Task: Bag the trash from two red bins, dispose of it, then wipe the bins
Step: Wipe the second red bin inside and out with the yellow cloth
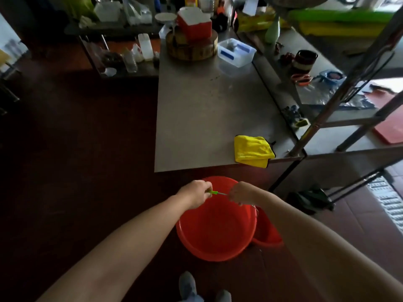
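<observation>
A large red bin [216, 234] stands on the dark floor in front of my feet, and it looks empty inside. A second red bin [267, 231] sits behind its right side, partly hidden. Above the big bin's far rim, my left hand [196, 194] and my right hand [238, 192] each pinch one end of a thin green strip [214, 192] stretched between them. A folded yellow cloth [253, 151] lies on the near right corner of the steel table [202, 118].
The steel table stands just beyond the bins, with a clear plastic box [236, 54], a wooden block [192, 45] and a red container [194, 23] at its far end. A metal shelf rack [340, 101] stands to the right. A floor drain grate [390, 199] lies at far right.
</observation>
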The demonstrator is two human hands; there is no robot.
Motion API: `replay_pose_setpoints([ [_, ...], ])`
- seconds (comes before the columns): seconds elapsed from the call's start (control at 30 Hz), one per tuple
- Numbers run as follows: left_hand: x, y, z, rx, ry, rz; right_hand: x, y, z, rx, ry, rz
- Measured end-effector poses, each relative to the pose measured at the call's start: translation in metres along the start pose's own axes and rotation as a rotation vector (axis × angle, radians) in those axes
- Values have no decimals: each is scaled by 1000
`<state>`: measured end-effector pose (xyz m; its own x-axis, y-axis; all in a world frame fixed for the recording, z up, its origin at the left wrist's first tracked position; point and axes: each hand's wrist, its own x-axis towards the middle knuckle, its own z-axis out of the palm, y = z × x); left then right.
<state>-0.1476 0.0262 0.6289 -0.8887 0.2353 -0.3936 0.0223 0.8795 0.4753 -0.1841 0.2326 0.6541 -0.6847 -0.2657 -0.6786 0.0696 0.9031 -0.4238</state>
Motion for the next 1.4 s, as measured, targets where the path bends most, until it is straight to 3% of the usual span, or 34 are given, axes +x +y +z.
replay_pose_setpoints([
  [0.1, 2, -21, 36, -4, -39, -20, 14, 10, 36, -173, -3, -45],
  [0.2, 8, -47, 65, -18, -59, -30, 36, 24, 68, -198, 30, -66],
  [0.87, 110, -166, 224, -96, -71, -130, 235, 113, 189, -23, -106, -31],
  [1.1, 149, -190, 289, -144, 29, -139, 299, 157, 223, 38, -103, -76],
  [1.4, 198, -220, 344, -176, 32, -194, 364, 186, 264, -48, -92, -29],
])
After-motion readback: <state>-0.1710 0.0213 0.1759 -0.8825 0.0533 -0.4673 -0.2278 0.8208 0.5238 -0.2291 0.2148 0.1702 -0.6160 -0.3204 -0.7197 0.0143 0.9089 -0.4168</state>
